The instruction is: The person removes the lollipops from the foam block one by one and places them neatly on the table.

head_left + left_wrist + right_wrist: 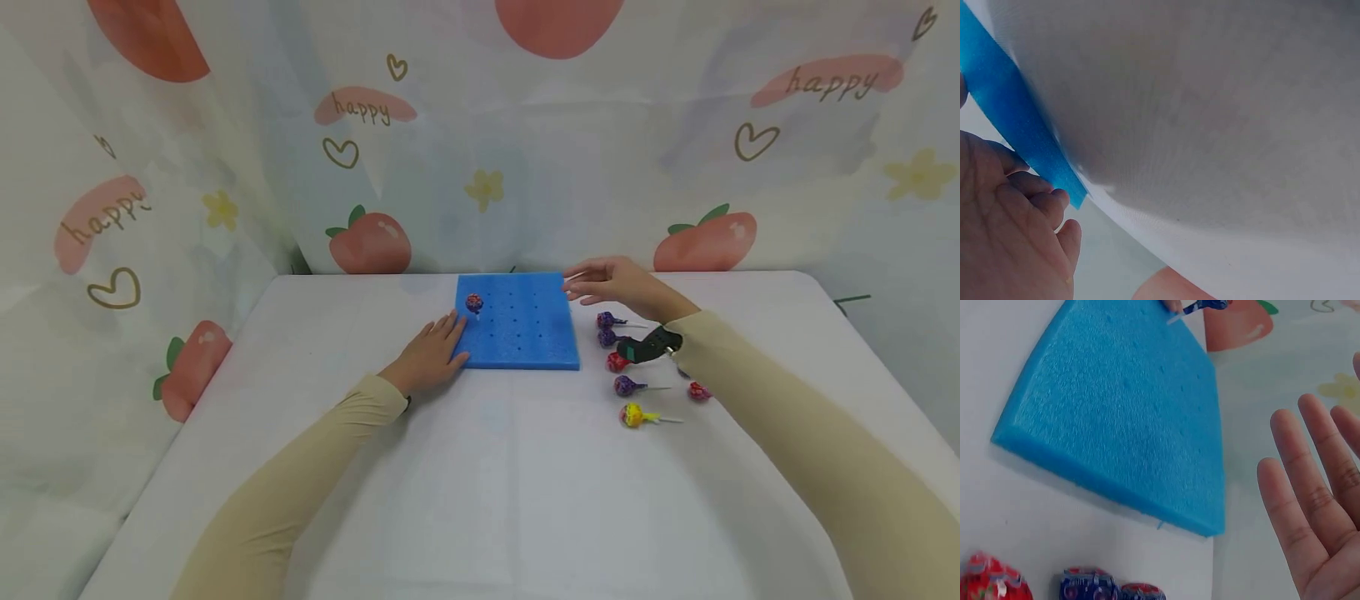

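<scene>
A blue foam board [525, 354] with rows of small holes lies on the white table. One lollipop [474, 302] in a dark, red-patterned wrapper stands in its upper left part, stick down. My left hand [429, 357] rests at the board's left edge, fingers extended and thumb near the lower corner. Beside the upper right corner is my right hand [618, 282], raised with nothing in it; the right wrist view shows its fingers [1300, 469] straight and spread. Below it lie a purple lollipop [605, 319], a red lollipop [617, 362] and a yellow lollipop [633, 415].
More lollipops, including another purple lollipop [624, 385] and a pinkish-red lollipop [699, 392], lie right of the board, partly hidden by my right forearm. A printed cloth backdrop [540, 150] rises behind the table's [480, 500] far edge.
</scene>
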Demonstrator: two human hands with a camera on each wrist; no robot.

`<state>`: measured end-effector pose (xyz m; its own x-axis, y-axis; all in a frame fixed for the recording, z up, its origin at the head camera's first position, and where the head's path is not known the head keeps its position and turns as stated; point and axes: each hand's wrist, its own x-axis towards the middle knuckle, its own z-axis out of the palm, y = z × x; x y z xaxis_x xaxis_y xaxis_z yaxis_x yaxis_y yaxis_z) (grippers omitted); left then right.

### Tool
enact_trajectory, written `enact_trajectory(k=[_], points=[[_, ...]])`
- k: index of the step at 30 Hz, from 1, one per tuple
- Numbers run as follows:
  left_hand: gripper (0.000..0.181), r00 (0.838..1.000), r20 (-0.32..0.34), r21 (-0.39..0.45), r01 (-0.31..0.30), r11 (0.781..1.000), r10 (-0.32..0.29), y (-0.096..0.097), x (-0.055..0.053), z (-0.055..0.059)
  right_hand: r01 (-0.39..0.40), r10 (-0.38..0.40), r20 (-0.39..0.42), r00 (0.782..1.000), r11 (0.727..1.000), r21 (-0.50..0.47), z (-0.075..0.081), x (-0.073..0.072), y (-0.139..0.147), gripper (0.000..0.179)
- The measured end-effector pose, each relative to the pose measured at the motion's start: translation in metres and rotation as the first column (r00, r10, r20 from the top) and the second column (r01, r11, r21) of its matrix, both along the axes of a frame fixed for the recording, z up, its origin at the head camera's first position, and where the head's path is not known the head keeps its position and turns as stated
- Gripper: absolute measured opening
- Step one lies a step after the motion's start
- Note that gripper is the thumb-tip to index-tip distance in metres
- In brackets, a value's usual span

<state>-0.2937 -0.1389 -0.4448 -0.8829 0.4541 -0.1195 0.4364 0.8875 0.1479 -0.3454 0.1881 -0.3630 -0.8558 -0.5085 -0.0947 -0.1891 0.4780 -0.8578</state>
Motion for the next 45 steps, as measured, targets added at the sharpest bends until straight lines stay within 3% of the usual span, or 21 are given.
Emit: enact_trajectory(k=[8,12,29,45], points=[[0.068,1.000,-0.014,-0.068,-0.017,0.998,0.016,0.000,-0.004,-0.005,0.031,-0.026,0.065,0.998,0.996,-0.079,-0.023,-0.015,-0.037,0.047],[0.068,1.000,-0.021,-0.063,-0.014,0.998,0.012,-0.001,-0.004,-0.005,0.055,-0.045,0.093,0.995,0.992,-0.111,-0.035,-0.019,-0.055,0.047],[0.069,1.000,-0.023,-0.032,0.017,0.999,-0.017,-0.003,-0.012,-0.006,0.117,-0.077,0.156,0.985,0.957,-0.265,-0.063,-0.017,-0.107,0.041],[0.068,1.000,-0.008,-0.037,0.015,0.999,-0.015,-0.003,-0.008,-0.002,0.169,-0.149,0.134,0.980,0.974,-0.154,-0.071,-0.020,-0.144,0.040]])
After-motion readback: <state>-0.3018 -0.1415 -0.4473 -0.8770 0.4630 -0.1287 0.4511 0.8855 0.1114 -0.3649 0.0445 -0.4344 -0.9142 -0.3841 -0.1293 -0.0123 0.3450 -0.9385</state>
